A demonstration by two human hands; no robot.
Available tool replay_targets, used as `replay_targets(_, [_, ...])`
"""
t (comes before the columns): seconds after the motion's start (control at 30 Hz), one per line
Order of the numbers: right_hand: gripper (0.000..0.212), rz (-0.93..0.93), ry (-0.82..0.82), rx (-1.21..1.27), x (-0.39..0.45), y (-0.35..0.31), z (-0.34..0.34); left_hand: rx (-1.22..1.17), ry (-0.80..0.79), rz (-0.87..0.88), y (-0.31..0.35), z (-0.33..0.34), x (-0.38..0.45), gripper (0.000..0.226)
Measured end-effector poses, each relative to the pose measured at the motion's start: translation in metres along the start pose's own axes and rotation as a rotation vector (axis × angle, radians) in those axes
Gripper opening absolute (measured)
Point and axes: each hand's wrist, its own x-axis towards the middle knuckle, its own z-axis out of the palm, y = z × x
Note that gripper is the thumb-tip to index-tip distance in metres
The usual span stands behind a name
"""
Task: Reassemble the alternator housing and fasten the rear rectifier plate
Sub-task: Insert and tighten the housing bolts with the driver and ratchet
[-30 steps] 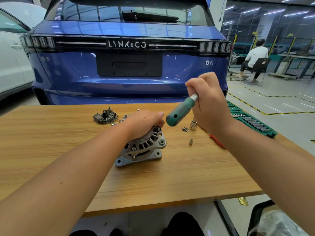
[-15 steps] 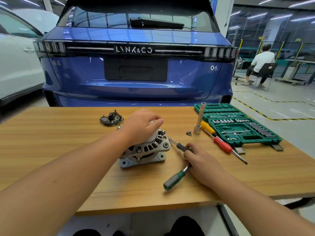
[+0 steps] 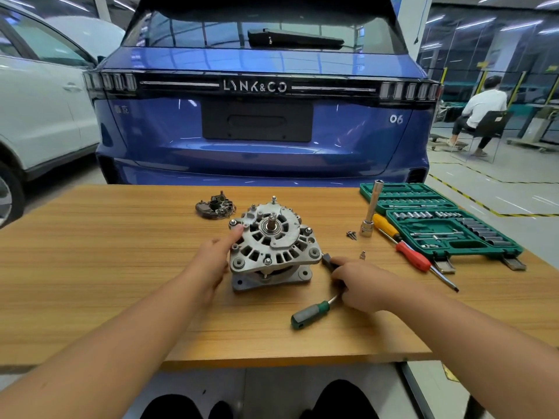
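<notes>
The grey alternator (image 3: pixel 273 246) stands in the middle of the wooden table (image 3: pixel 90 267), its vented rear face and shaft end turned up towards me. My left hand (image 3: pixel 216 257) holds its left side, thumb on the rim; the fingers are hidden behind the housing. The dark rectifier plate (image 3: pixel 215 207) lies apart, behind and to the left. My right hand (image 3: pixel 360 281) lies over the shaft of a green-handled driver (image 3: pixel 311 313) that rests on the table right of the alternator, fingertips at its black front part (image 3: pixel 326 260).
Two small screws (image 3: pixel 351 235), an upright long socket (image 3: pixel 370 213) and a small bit (image 3: pixel 362 254) sit right of the alternator. A yellow screwdriver (image 3: pixel 385 225), a red one (image 3: pixel 413 257) and an open green socket case (image 3: pixel 438 225) lie further right. A blue car (image 3: pixel 263 131) stands behind the table.
My right hand brought the green-handled driver down from the air onto the table. My left hand slid from the alternator's top to its left side, uncovering the rear face.
</notes>
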Motion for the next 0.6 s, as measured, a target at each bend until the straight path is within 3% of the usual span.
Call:
replay_targets(0.07, [0.033, 0.058, 0.142, 0.203, 0.005, 0.000, -0.007, -0.129, -0.064, -0.091, -0.005, 0.003, 0.000, 0.062])
replay_targets(0.17, [0.027, 0.179, 0.394, 0.906, 0.022, -0.013, -0.018, -0.213, -0.149, -0.143, -0.003, 0.007, 0.001, 0.061])
replay_targets(0.2, [0.026, 0.216, 0.357, 1.133, 0.028, -0.019, -0.020, -0.221, -0.175, -0.136, -0.002, 0.008, 0.003, 0.061])
replay_targets(0.27, [0.035, 0.208, 0.133, 1.426, 0.038, -0.032, -0.017, -0.228, -0.185, -0.117, -0.001, 0.007, 0.004, 0.063])
replay_targets(0.37, [0.043, 0.097, -0.102, 1.616, 0.048, -0.036, -0.006, -0.218, -0.141, -0.095, -0.003, 0.006, 0.006, 0.070])
replay_targets(0.6, [0.053, 0.090, -0.027, 1.714, 0.058, -0.032, 0.003, -0.197, -0.144, -0.077, -0.001, 0.002, 0.011, 0.058])
